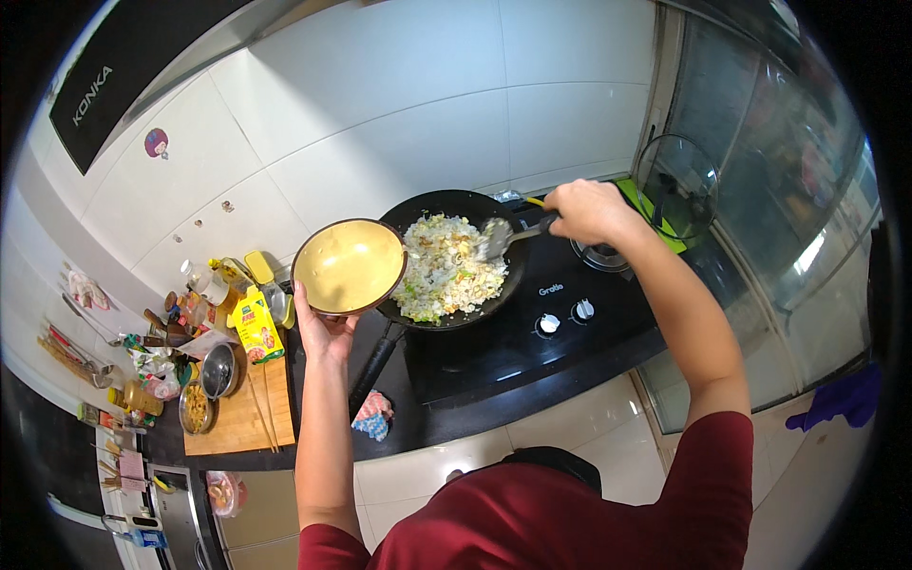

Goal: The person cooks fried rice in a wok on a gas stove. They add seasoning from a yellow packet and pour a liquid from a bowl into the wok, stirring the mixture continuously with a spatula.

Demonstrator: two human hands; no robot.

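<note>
My left hand (325,328) is closed on the rim of a bowl (350,266) with a yellow inside and a dark brown edge. The bowl is tilted, its inside facing me, at the left edge of a black wok (513,285). In the wok lies fried rice (446,261) with chopped green vegetables and pale bits. Gripped in my right hand (581,211) is a spatula (521,235) with a dark handle and a metal blade, which touches the rice at its right side. The wok's long black handle (375,366) points toward me, beside my left forearm.
Left of the stove, a wooden board (233,418) holds chopsticks (261,404), a yellow packet (256,328) and a metal bowl (219,370). Bottles (204,280) crowd behind. A glass lid (676,185) leans at the right by a second burner (600,255). A cloth (373,415) lies near the counter's front edge.
</note>
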